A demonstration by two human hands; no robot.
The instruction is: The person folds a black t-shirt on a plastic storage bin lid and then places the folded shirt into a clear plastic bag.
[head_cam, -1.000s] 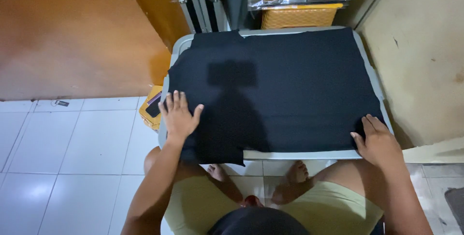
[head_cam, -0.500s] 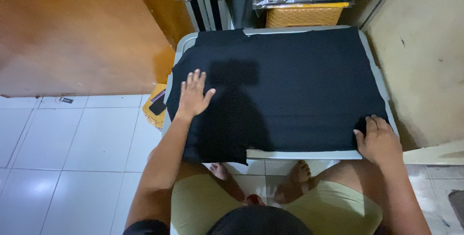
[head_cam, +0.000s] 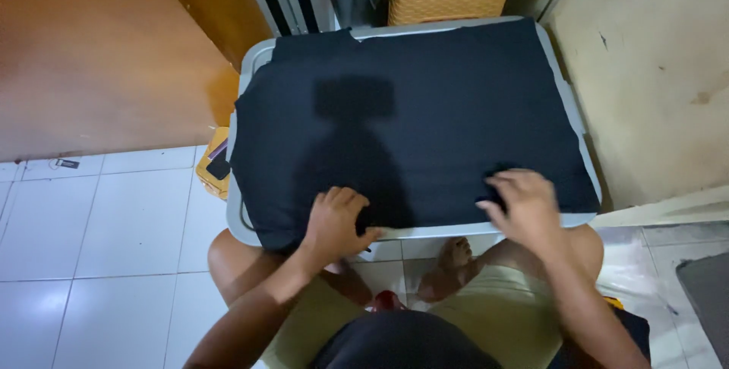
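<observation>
The left hand [head_cam: 338,221] curls closed on the near edge of the black cloth [head_cam: 425,103]. The right hand [head_cam: 524,202] grips that same edge. The cloth's long axis runs left-right across the bench [head_cam: 254,58], stretching away from both hands.

black cloth [head_cam: 425,103]: matt woven fabric, seen lying smooth
grey lid [head_cam: 252,61]: smooth plastic, dull sheen
floor tiles [head_cam: 99,232]: glossy white ceramic, light is reflected
wooden door [head_cam: 91,42]: varnished brown wood, slightly glossy
wall [head_cam: 653,73]: matt beige plaster, scuffed
yellow basket [head_cam: 444,3]: woven texture is shown
</observation>
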